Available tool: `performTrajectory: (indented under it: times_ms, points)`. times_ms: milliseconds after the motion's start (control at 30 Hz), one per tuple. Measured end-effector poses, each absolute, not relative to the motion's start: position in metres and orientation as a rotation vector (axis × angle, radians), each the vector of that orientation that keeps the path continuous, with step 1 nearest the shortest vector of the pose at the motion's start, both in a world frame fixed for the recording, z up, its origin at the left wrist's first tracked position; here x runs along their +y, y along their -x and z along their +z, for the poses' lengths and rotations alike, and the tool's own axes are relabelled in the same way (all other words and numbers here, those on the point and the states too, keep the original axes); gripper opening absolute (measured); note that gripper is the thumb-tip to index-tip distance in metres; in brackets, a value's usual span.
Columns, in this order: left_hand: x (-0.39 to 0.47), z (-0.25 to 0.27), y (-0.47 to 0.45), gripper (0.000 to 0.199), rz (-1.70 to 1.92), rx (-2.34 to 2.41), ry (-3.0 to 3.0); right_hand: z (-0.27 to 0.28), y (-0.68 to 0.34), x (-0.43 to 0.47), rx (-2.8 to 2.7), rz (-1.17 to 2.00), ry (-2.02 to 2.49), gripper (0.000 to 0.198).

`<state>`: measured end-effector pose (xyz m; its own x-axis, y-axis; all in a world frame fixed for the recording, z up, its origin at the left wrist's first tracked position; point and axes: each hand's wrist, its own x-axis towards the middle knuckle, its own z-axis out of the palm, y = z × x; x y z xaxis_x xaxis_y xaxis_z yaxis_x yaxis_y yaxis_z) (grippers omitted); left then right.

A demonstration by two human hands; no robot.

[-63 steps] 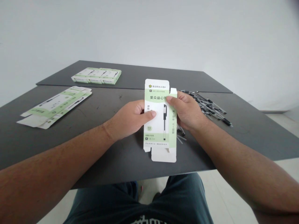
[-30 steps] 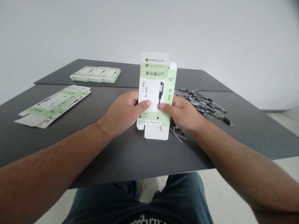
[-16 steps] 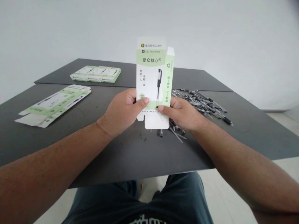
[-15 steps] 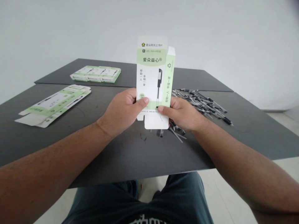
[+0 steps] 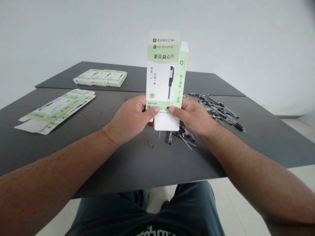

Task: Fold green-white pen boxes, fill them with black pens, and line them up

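Because the left hand and right hand each pinched a lower edge, thumbs in front, the green-and-white printed cardboard carton was held upright between them above the dark grey table, probably to keep its panels steady. Its end flaps jutted out unfolded; its inside and most of the fingers were hidden. Past the right hand lay a heap of clear plastic pens with black grips, partly masked by that hand and the carton. Left of the left hand rested a flat-looking green-and-white cardboard blank, seemingly within reach; farther beyond, green-and-white cardboard boxes sat side by side, apparently kept clear. A reddish patch beneath the left thumb was unidentifiable.
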<state>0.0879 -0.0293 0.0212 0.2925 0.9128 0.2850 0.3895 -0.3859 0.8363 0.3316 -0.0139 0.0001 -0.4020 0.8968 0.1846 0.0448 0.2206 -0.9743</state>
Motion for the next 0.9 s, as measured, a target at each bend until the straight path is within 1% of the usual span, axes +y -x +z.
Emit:
performTrajectory:
  times_ms: [200, 367, 600, 767, 900]
  points:
    - [-0.028, 0.02, -0.089, 0.031, 1.102, 1.139, -1.914, 0.001, -0.335, -0.012, -1.764, 1.251, 0.923, 0.051]
    - [-0.027, 0.017, -0.088, 0.035, 1.096, 1.089, -1.859, -0.001, -0.335, -0.009, -1.726, 1.218, 0.845, 0.046]
    - [-0.027, 0.014, -0.087, 0.031, 1.088, 1.035, -1.828, -0.001, -0.335, -0.009, -1.71, 1.23, 0.834, 0.045]
    - [-0.027, 0.011, -0.089, 0.032, 1.133, 1.017, -1.758, 0.004, -0.335, -0.012, -1.747, 1.253, 0.868, 0.039]
    - [-0.028, 0.012, -0.09, 0.036, 1.156, 1.038, -1.745, 0.009, -0.334, -0.016, -1.795, 1.258, 0.911, 0.038]
